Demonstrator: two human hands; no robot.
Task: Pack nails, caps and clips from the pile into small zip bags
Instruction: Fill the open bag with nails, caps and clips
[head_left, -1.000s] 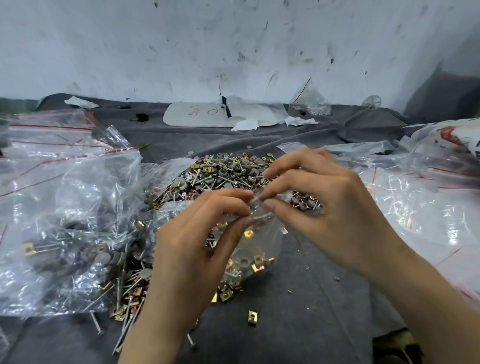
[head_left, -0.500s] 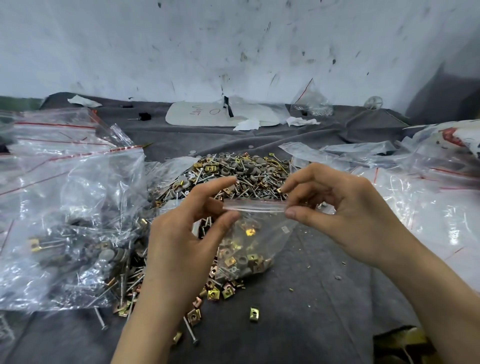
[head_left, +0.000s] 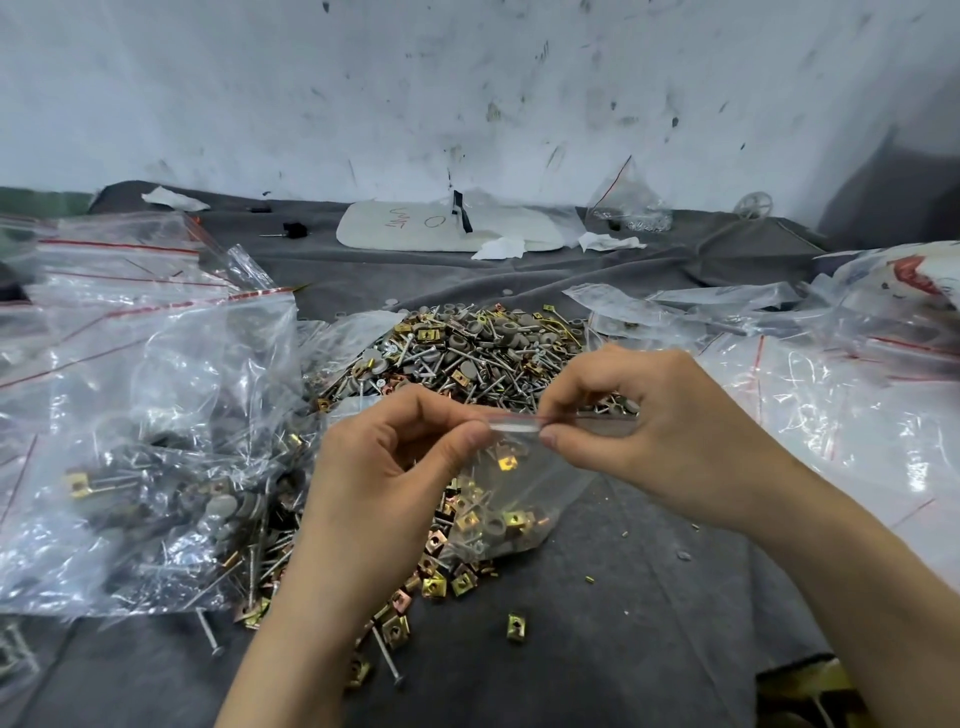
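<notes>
A small clear zip bag (head_left: 524, 499) with a red strip along its top hangs between my hands above the grey cloth. Brass clips, grey caps and nails lie inside it. My left hand (head_left: 384, 467) pinches the left end of the bag's zip strip between thumb and fingers. My right hand (head_left: 649, 426) pinches the strip close beside it, thumb under, fingers over. Behind the hands lies the pile (head_left: 467, 353) of nails, grey caps and brass clips.
Large clear bags (head_left: 145, 441) holding filled small bags crowd the left. More plastic bags (head_left: 831, 415) cover the right. Loose clips (head_left: 516, 626) and nails lie on the cloth near me. A white board (head_left: 415, 228) and paper scraps sit by the wall.
The hands spread apart along the zip strip half a second ago. Now they have come back close together on its left part.
</notes>
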